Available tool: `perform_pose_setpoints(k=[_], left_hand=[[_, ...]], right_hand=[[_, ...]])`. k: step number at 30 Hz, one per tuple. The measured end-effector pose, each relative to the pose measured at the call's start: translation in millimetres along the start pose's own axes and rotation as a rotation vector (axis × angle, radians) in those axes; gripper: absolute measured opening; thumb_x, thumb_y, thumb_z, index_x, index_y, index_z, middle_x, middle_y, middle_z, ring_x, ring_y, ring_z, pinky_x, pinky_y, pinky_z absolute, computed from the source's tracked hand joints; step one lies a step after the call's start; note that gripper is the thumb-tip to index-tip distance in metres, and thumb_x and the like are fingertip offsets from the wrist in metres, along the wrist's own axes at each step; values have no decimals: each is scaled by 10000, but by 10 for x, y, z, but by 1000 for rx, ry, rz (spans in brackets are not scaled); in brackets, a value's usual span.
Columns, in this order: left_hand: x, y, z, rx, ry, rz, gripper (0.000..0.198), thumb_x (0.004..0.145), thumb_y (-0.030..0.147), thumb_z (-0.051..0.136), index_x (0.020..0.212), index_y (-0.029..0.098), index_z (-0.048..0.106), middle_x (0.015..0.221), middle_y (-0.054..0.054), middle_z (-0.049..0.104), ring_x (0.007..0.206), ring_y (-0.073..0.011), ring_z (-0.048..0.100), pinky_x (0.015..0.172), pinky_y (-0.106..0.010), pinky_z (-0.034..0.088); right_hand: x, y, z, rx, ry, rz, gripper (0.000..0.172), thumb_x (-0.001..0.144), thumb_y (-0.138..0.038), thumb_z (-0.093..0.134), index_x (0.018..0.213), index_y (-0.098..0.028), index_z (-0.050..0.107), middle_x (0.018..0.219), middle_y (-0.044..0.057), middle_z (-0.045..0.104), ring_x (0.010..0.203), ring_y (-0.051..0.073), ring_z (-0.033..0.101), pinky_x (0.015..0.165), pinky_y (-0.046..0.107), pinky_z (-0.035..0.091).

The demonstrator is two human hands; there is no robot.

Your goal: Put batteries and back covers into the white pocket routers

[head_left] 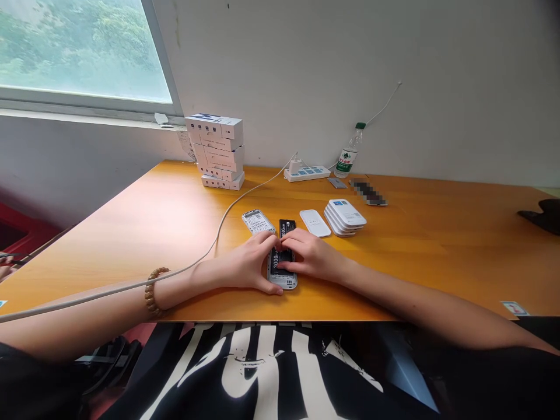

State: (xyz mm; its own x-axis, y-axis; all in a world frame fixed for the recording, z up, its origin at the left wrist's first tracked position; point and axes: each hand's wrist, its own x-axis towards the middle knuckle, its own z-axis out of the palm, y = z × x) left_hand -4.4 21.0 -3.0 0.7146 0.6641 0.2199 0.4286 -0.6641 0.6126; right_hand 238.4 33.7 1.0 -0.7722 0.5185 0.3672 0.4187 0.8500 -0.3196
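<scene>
Left hand (247, 263) of the person, with a brown wooden bead bracelet (151, 290) on its wrist, and right hand (311, 254) are both half closed and meet from two sides over a white rectangular plastic device casing (282, 281), so the fingers press on it together. This casing lies flat on the table between the hands, and a flat black battery (275, 261) with white "3000" print sits on it; a black strip (287, 229) also shows just beyond the fingers, but I cannot tell if it is the same battery. Just left of it lies a white device with a printed label (258, 221), and just right a white rounded cover (314, 223), then a stack of white rounded devices (345, 217). Farther away are a white power strip (306, 173) with a white charger (295, 166), whose white cable (219, 233) runs near the left wrist, and a clear water bottle with green cap (347, 153). At far left stands a pile of white boxes (217, 151) on the orange wooden table (131, 233).
</scene>
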Motion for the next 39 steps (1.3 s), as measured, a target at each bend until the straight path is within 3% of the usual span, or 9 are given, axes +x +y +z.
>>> perform_pose_setpoints(k=[7,13,16,19,23,29,36,39], left_hand=[[27,-21,4,70,17,37,603,641,562,902,957,240,502,1050,-64,558,988,-299,589,883,-471,562],[21,-20,-11,77,5,14,600,667,570,905,960,234,504,1121,-81,561,1022,-294,590,919,-461,560],[14,-37,-20,50,-12,12,648,676,657,892,992,232,520,1204,-110,564,1086,-315,600,951,-472,560],[10,-52,-30,52,-5,31,669,689,703,872,1012,231,525,1297,-144,559,1173,-349,594,1001,-497,547],[7,-66,-44,62,-15,90,691,708,759,832,1028,225,533,1293,-157,577,1207,-363,577,1030,-506,531],[4,-81,-49,78,-29,132,743,692,790,821,1058,208,540,1153,-127,595,1085,-335,582,953,-497,551],[6,-83,-48,58,-35,104,720,700,760,837,1074,223,537,1215,-129,597,1150,-345,582,992,-493,536],[10,-106,-40,61,-38,114,710,711,755,832,1069,217,540,1230,-138,594,1167,-352,581,1002,-502,532]], right_hand=[[9,-98,-38,-185,-95,-144,306,1025,-460,607,1029,-186,744,1009,139,764,955,306,676,858,469,586],[14,-208,-101,-155,-169,-224,299,1067,-370,514,996,-211,757,1016,113,797,1115,296,702,997,457,556],[20,-35,-173,-138,-45,-52,296,1079,-371,497,1057,-219,750,999,102,790,988,277,726,907,437,574],[-8,238,-253,-307,110,261,257,1057,-335,524,1097,-187,731,1060,153,753,1018,320,714,903,471,571],[-69,406,-295,-555,-36,572,203,1006,-353,627,968,-179,724,1005,183,711,915,335,716,790,445,583],[0,208,-289,-568,-263,692,246,1062,-244,493,1048,-124,707,1102,184,714,999,300,721,817,357,529],[28,195,-320,-524,-289,694,207,1010,-129,491,999,-130,698,1060,158,740,969,271,724,776,322,472],[34,179,-324,-506,-267,713,196,1027,-172,509,1027,-125,699,1081,161,741,978,273,723,774,318,474]])
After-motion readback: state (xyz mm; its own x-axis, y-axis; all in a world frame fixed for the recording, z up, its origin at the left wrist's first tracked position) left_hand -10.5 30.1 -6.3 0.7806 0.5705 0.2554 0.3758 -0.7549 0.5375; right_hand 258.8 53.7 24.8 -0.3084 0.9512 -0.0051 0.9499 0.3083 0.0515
